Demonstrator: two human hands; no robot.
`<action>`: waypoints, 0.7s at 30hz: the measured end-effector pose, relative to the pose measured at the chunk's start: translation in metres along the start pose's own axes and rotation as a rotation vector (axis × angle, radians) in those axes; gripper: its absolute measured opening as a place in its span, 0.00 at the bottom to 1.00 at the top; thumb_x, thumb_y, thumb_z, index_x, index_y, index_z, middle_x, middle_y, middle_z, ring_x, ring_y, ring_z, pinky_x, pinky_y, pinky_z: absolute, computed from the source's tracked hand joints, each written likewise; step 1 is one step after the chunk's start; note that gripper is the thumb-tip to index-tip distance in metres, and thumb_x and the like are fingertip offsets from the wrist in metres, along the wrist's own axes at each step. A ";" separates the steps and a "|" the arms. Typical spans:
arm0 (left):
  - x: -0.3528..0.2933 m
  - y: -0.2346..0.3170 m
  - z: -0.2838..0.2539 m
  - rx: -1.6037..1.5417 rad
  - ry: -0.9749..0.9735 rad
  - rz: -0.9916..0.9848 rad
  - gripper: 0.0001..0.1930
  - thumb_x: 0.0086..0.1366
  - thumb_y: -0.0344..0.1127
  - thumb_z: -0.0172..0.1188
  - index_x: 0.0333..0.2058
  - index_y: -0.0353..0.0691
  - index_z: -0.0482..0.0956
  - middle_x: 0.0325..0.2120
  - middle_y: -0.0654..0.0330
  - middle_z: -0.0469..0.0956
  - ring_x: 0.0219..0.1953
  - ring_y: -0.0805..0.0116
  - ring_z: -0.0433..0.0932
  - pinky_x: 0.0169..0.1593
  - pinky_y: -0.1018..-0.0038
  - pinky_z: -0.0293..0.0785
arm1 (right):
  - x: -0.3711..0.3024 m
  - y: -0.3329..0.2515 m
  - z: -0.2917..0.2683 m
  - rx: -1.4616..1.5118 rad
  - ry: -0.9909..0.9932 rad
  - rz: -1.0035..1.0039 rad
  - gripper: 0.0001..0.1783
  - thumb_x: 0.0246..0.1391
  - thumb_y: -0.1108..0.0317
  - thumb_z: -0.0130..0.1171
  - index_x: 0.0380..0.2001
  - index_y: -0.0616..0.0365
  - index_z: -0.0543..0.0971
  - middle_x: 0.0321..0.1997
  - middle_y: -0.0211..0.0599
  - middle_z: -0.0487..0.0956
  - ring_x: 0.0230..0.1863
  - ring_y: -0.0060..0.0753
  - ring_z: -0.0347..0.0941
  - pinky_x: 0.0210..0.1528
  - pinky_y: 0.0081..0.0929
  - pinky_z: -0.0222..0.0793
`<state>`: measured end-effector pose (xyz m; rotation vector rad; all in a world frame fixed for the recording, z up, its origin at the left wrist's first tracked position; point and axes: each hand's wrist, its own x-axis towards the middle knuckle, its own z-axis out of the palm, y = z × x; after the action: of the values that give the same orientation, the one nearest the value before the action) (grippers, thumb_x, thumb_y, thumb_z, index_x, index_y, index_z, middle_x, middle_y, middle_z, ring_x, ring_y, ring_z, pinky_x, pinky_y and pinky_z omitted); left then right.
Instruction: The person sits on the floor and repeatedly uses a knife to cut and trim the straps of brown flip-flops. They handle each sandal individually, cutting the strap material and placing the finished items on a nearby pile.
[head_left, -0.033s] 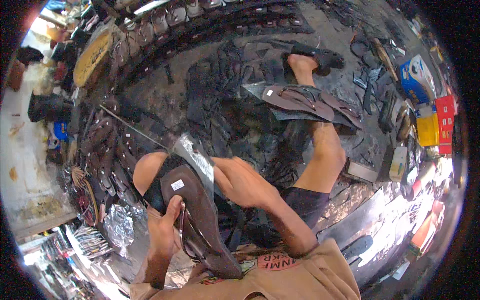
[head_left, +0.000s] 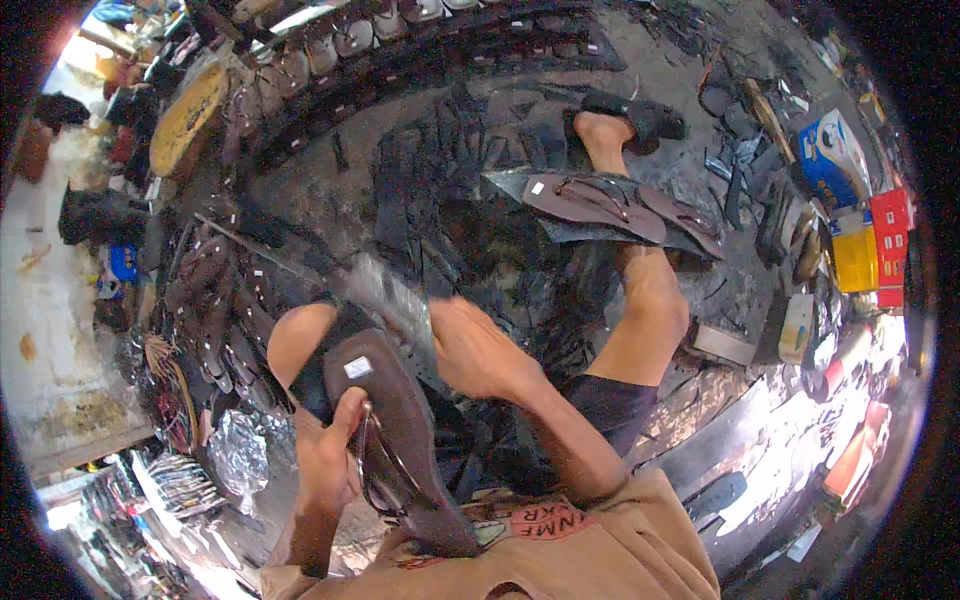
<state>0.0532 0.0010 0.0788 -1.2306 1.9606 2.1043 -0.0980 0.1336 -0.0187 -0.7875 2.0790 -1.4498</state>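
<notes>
A dark brown thong sandal [head_left: 395, 410] with a small white sticker near one end is in my left hand [head_left: 330, 450]. My left thumb presses on top of it beside the strap, and the other fingers are under it. The sandal lies tilted by my bent left knee, its lower end against my shirt. My right hand [head_left: 475, 345] is closed on a shiny grey flat piece [head_left: 385, 295], blurred by motion, beside the sandal's far right edge; I cannot tell if it is a blade. Another pair of brown sandals [head_left: 590, 205] lies on a dark sheet across my right lower leg.
Rows of sandals [head_left: 350, 40] stand at the back, and more sandals [head_left: 215, 320] lie at the left. Dark scraps [head_left: 440, 150] cover the floor ahead. A yellow container [head_left: 855, 250] and red box [head_left: 890, 240] are at the right. Crumpled clear plastic [head_left: 238, 450] sits lower left.
The shiny flat piece has swung up and left, its lower end rising along the sandal's edge. My right hand has shifted slightly; the left hand keeps its grip on the sandal.
</notes>
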 end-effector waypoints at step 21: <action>-0.065 0.018 -0.039 0.305 -0.430 -0.273 0.31 0.47 0.43 0.82 0.47 0.34 0.80 0.39 0.60 0.83 0.42 0.71 0.79 0.50 0.70 0.75 | -0.276 -0.015 -0.057 0.032 -0.245 0.160 0.26 0.67 0.45 0.46 0.40 0.61 0.77 0.25 0.52 0.75 0.30 0.61 0.76 0.31 0.43 0.70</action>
<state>0.1094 -0.0049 0.1327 -0.8467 1.7247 1.6855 0.0648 0.3588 0.0305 -0.7287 1.8832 -1.2322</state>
